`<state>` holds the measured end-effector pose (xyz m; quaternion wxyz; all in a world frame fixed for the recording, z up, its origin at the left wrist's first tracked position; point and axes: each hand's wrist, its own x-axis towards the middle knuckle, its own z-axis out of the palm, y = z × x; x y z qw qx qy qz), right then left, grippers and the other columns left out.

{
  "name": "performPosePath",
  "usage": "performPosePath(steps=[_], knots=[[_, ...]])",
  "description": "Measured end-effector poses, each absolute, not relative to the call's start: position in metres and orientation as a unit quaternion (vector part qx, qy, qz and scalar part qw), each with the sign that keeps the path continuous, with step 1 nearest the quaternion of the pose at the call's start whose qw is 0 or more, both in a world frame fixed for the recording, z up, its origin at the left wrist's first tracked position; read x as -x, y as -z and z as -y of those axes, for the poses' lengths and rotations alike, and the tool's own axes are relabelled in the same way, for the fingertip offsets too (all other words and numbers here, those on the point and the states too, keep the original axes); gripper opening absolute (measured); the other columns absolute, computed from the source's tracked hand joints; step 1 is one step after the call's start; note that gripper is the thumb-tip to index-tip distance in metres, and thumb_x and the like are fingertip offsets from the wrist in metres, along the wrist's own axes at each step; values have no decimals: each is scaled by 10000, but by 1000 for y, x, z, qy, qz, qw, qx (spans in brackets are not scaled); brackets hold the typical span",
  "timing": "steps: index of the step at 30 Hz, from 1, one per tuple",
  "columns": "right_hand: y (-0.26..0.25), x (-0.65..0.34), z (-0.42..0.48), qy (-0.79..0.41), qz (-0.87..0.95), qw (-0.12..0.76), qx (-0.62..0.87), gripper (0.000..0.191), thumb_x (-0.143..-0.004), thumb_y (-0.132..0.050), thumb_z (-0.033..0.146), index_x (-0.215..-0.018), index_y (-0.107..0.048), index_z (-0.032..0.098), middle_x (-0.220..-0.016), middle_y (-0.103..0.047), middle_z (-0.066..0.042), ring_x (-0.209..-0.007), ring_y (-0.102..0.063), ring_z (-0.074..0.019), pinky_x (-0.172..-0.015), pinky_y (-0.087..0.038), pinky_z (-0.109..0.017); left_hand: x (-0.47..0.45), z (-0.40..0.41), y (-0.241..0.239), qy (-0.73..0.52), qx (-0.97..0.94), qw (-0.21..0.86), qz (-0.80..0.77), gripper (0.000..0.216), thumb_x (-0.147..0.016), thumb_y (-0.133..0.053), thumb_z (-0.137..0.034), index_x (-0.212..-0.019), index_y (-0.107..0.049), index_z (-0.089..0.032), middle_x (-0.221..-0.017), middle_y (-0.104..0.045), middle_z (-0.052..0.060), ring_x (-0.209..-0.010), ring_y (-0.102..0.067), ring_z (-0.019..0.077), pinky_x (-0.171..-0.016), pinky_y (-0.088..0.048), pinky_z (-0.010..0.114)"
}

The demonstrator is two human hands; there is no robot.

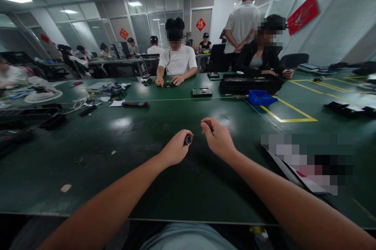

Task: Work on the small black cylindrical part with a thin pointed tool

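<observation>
My left hand [175, 149] is closed in a fist around a small round metal part [188, 140], held just above the dark green table [117, 156]. My right hand [217, 137] is right beside it, its fingers pinched on a thin screwdriver [202, 126] with a reddish handle, whose thin tip points left toward the round part. Both forearms reach in from the bottom of the view. The two hands are almost touching.
A blurred-out flat object [305, 165] lies at my right. Farther back are a hard drive [201, 92], a blue bin [261, 97], a black tray [249, 83], a screwdriver [135, 104] and cables [79, 105]. Other people sit and stand across the table.
</observation>
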<state>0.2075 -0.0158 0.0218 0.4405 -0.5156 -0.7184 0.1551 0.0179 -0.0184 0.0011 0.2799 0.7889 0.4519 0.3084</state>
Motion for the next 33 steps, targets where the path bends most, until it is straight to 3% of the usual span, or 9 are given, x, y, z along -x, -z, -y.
performPosePath(steps=[5,19,24,29,33], knots=[[-22,-207,16,-164,709,439,528,233,-956,-481,367,-1063,-611,205,-824,-700,-53,-761,-662,-219,-698,-462,-343,-8,1,3,-321,-784,265,-460,344,-798,-658,-72,-1112,-663,-213,-1158,-641,50,-1080,-591,212,-1011,-445,370],[-20,-207,15,-163,720,434,517,248,-950,-477,344,-1094,-620,200,-875,-722,-64,-799,-675,-218,-735,-482,-351,-4,-7,11,-371,-764,243,-469,415,-838,-680,-145,-1236,-637,-259,-1215,-647,39,-1142,-579,215,-1043,-413,386],[-27,-206,18,-165,713,437,522,231,-929,-537,399,-924,-663,205,-798,-714,-36,-712,-649,-188,-666,-454,-312,-2,-7,12,-383,-751,247,-478,415,-843,-678,-159,-1247,-624,-230,-1226,-651,54,-1136,-588,214,-1042,-427,386],[-33,-208,25,-182,691,487,503,312,-927,-537,450,-746,-614,209,-635,-629,-1,-560,-545,-145,-565,-400,-286,-1,-6,10,-384,-753,248,-474,390,-852,-679,-187,-1238,-625,-213,-1255,-646,69,-1173,-581,227,-1073,-418,414],[-32,-208,27,-231,644,575,449,247,-956,-483,423,-885,-602,218,-700,-633,-8,-637,-594,-162,-614,-467,-300,0,-4,7,-373,-775,239,-451,399,-864,-684,-218,-1257,-618,-238,-1244,-653,52,-1176,-577,222,-1078,-405,416]])
